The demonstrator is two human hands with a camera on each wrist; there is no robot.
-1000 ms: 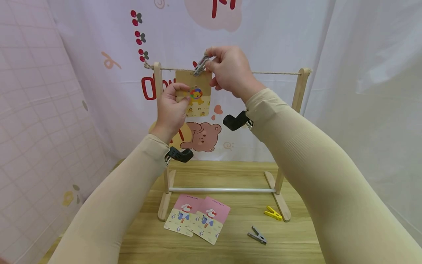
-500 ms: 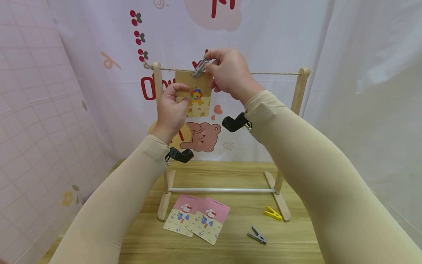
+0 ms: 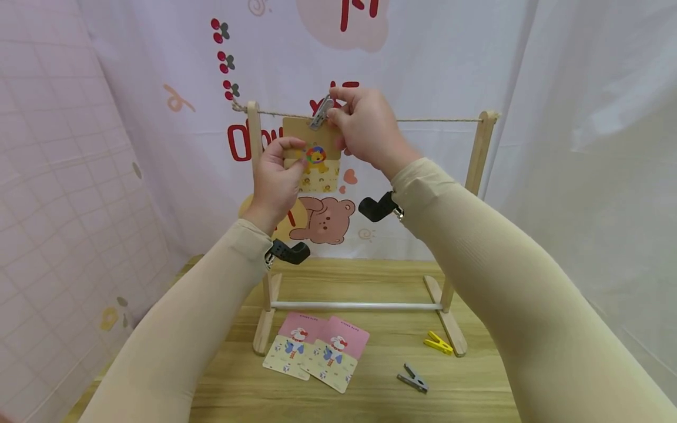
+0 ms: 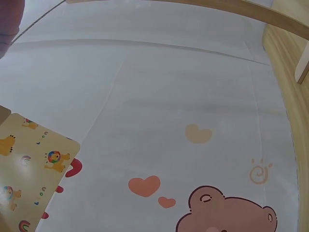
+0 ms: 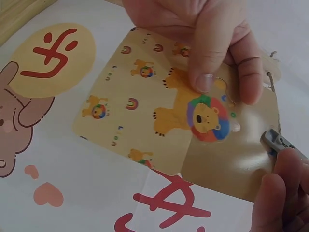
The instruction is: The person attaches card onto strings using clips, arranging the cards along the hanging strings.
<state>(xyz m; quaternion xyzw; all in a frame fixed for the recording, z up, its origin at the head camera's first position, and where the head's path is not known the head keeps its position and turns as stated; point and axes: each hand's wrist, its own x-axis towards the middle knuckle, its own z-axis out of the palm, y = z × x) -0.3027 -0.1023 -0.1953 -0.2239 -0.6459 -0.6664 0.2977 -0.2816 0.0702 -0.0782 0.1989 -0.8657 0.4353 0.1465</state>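
My left hand (image 3: 277, 176) pinches the left side of a tan and cream card with a lion (image 3: 319, 174), held upright at the rope (image 3: 439, 120). In the right wrist view its thumb lies across the card's front. My right hand (image 3: 370, 129) pinches a grey clothespin (image 3: 321, 113) between thumb and index finger. The clothespin's tip sits over the card's top edge at the rope; whether it bites both is hard to tell. Only a corner of the lion card (image 4: 36, 169) appears in the left wrist view.
The rope runs between two wooden posts (image 3: 478, 153), joined low down by a white bar (image 3: 354, 305). Two overlapping pink and cream rabbit cards (image 3: 335, 352) lie on the wooden table. To their right are another grey clothespin (image 3: 414, 379) and a yellow clothespin (image 3: 439, 342).
My right hand and the grey clothespin have come down slightly, and the card sits a little lower with them. My left hand keeps its hold on the card.
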